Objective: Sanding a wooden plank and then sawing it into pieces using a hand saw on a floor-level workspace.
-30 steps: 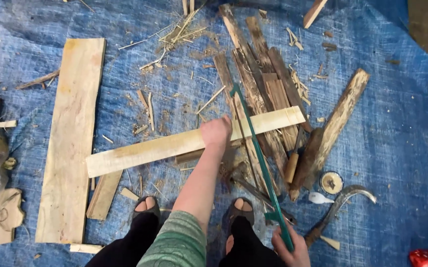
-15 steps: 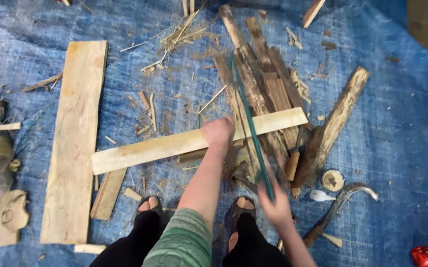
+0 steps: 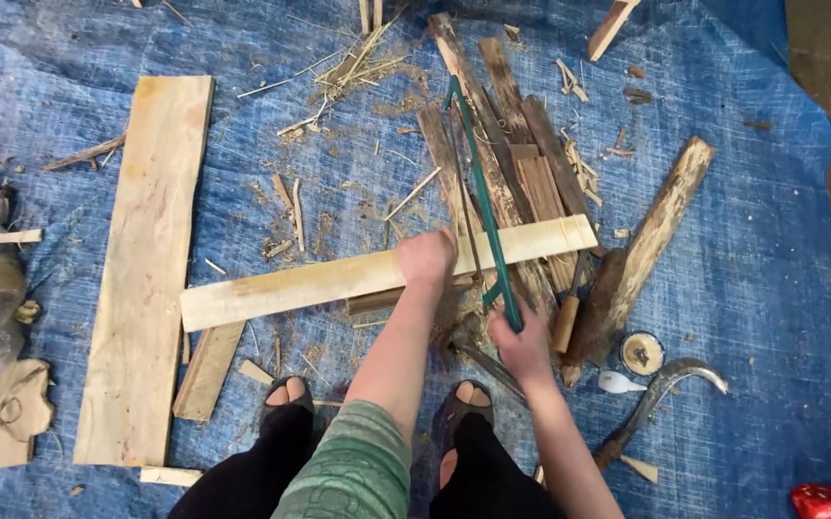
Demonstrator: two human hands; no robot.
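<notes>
Soft, even daylight fills the scene, bright enough to show the weave of the blue tarp (image 3: 781, 288) and the grain of the pale plank (image 3: 146, 269). Shadows are faint and short, hugging the undersides of the wood pieces, so the source seems overhead and diffuse. No glare appears. Focus is sharp at centre; the right hand (image 3: 521, 341) looks slightly motion-blurred. Edges bow a little from the wide lens.

Makeshift woodworking spot: blue tarp (image 3: 771, 259) strewn with planks (image 3: 146, 259) and wood scraps (image 3: 521, 144).
</notes>
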